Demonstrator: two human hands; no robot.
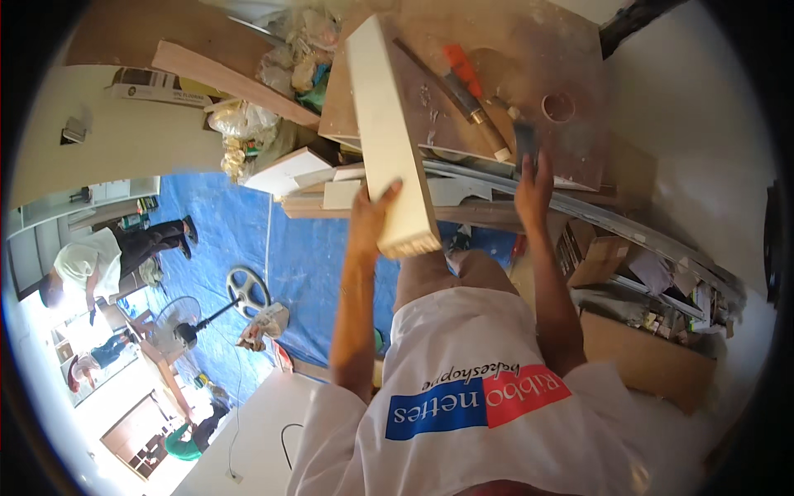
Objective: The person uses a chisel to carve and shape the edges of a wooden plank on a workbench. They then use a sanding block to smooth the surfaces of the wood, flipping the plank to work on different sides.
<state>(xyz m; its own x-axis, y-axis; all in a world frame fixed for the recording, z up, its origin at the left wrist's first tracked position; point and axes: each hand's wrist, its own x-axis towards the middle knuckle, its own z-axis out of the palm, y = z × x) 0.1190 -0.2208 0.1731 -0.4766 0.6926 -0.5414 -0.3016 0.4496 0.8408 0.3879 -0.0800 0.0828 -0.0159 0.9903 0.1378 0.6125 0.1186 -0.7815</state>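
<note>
My left hand (376, 211) is closed around the near end of a long pale wooden board (387, 132). The board slants away, its far part over the brown worktable (529, 50). My right hand (534, 188) is closed on a dark flat object (525, 139), blurred, its kind unclear. It is held up at the table's near edge, apart from the board. Between my hands, on the table, lie a long tool with a wooden handle (490, 135) and an orange-handled tool (463, 69). A small round container (557, 107) sits farther right.
Planks and metal strips (579, 207) lie below the table's near edge. Plastic bags (248, 120) hang at left. A blue tarp (207, 223) covers the floor, with a standing fan (178, 326) on it. Cardboard boxes (595, 252) stand right. A person in white (87, 264) works far left.
</note>
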